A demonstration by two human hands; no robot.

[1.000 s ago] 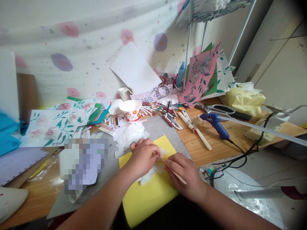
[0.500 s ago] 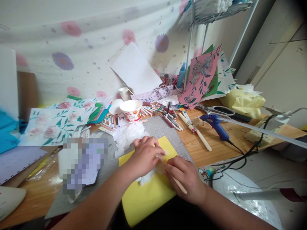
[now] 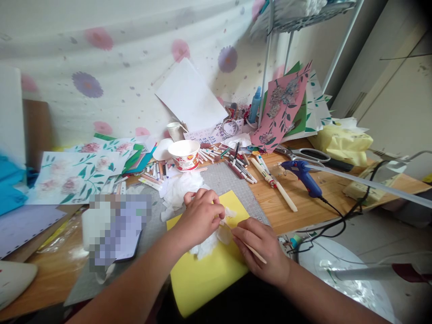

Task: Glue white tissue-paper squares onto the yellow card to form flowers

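Observation:
A yellow sheet of paper (image 3: pixel 205 288) lies partly on the grey cutting mat, its near end curving down over the edge. Crumpled white tissue petals (image 3: pixel 204 247) rest on the sheet below my left hand (image 3: pixel 201 217). That hand is closed, thumb and fingertips pinching a small piece of white tissue. Just to the right, my right hand (image 3: pixel 261 247) is closed around a thin wooden stick (image 3: pixel 257 254), its tip pointing toward the tissue. Fingers hide part of the tissue and of the stick.
Behind the sheet are a pile of white tissue (image 3: pixel 182 186), a paper bowl (image 3: pixel 184 155) and scattered markers (image 3: pixel 241 168). A blue glue gun (image 3: pixel 305 177) and scissors (image 3: pixel 308 155) lie right. Floral pictures (image 3: pixel 72 177) and a phone (image 3: pixel 130 238) are left.
My hands have moved slightly apart, the left one up and leftward, the right one a little rightward with the stick. More of the white tissue between them now shows.

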